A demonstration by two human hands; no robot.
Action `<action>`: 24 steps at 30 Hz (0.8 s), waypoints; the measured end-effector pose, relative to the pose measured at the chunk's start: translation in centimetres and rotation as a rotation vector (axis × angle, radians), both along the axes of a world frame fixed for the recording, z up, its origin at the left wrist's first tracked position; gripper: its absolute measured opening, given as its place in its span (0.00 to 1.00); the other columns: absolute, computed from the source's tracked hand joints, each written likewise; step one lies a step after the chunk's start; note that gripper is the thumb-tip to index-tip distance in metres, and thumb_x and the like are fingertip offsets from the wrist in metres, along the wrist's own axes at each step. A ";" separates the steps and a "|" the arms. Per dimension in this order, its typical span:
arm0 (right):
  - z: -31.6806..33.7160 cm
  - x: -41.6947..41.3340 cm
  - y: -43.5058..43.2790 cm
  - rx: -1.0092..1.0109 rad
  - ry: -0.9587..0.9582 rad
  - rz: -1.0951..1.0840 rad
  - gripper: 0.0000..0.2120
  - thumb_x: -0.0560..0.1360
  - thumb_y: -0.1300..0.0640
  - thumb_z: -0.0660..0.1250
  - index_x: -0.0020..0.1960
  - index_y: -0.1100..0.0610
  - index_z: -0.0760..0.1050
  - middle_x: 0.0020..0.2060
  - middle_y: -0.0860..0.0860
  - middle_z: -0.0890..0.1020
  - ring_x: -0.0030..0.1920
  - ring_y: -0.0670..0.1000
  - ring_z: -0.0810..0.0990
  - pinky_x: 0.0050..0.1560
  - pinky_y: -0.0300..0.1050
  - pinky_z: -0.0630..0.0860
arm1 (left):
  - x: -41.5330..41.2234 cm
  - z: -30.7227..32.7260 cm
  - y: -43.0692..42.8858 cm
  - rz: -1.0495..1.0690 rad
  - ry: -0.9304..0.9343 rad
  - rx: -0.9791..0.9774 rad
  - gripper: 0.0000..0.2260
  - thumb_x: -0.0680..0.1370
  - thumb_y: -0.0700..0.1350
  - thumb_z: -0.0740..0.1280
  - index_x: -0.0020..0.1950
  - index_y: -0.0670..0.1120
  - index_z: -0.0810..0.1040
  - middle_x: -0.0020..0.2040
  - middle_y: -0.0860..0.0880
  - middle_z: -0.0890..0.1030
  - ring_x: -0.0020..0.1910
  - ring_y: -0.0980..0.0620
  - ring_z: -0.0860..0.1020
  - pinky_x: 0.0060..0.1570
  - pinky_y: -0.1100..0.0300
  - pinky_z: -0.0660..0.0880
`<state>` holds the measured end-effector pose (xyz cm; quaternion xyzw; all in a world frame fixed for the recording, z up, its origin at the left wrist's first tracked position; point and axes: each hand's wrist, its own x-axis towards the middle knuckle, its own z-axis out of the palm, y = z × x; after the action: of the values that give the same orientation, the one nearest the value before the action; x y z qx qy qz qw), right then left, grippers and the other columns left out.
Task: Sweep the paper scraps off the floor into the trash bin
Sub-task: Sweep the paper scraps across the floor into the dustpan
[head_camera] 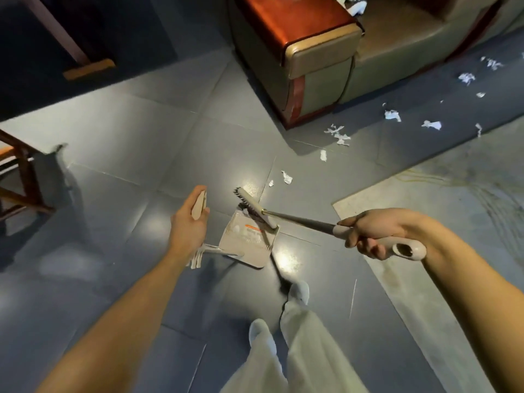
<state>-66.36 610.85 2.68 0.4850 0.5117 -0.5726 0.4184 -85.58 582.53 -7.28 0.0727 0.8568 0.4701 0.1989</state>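
Your right hand [377, 234] is wrapped around the pale grip of the long-handled broom [300, 219]. Your fingers are curled under it, and the looped end of the grip pokes out past your palm. The metal shaft runs down and left to the cream brush head [256, 207], which sits right at the far edge of the beige plastic dustpan [246, 242].

Your left hand [188, 222] has the top of the dustpan's upright handle, with thumb and fingers closed around it. It's kinda blurry there, so I can't tell how tight the grip is. The pan has a label with an orange stripe. There's something whitish by the bristles, but it's too smeared to call.

The torn white paper scraps [337, 134] are on the grey-blue tiled floor [141, 165], ahead and to your right. Two small bits lie just beyond the brush head. There's a cluster near the corner of the olive-green leather armchair [320, 61] with the red-brown wooden armrest, and more are strung out along the front of the seat towards the right edge. A few more sit up on the seat cushion at the top.

Your white shoes [299, 290] are just behind the pan, and a wooden chair frame [22, 182] is off to the far left.
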 end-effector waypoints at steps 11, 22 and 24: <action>-3.2 -9.7 11.4 0.226 0.120 -0.090 0.09 0.78 0.68 0.53 0.52 0.59 0.69 0.24 0.52 0.66 0.16 0.45 0.63 0.17 0.31 0.62 | -9.3 -0.3 12.1 -0.083 0.003 0.017 0.21 0.79 0.40 0.61 0.58 0.68 0.72 0.34 0.50 0.73 0.26 0.53 0.68 0.26 0.59 0.69; -9.2 -17.4 13.1 0.074 0.109 -0.253 0.15 0.77 0.68 0.49 0.53 0.54 0.70 0.22 0.50 0.69 0.17 0.43 0.63 0.18 0.31 0.62 | -17.0 0.0 21.0 -0.177 0.017 -0.017 0.26 0.80 0.40 0.63 0.52 0.77 0.71 0.38 0.52 0.76 0.27 0.55 0.71 0.25 0.64 0.70; -8.2 -17.8 13.1 -0.060 0.068 -0.280 0.18 0.78 0.68 0.52 0.60 0.52 0.70 0.20 0.49 0.67 0.16 0.42 0.63 0.17 0.30 0.62 | -17.9 -0.1 22.1 -0.204 0.028 -0.021 0.24 0.80 0.41 0.63 0.54 0.75 0.72 0.41 0.45 0.78 0.29 0.47 0.73 0.29 0.54 0.77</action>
<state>-84.19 624.00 -5.49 0.5195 0.4356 -0.6564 0.3310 -103.49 604.59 -7.40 0.1638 0.8526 0.4373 0.2344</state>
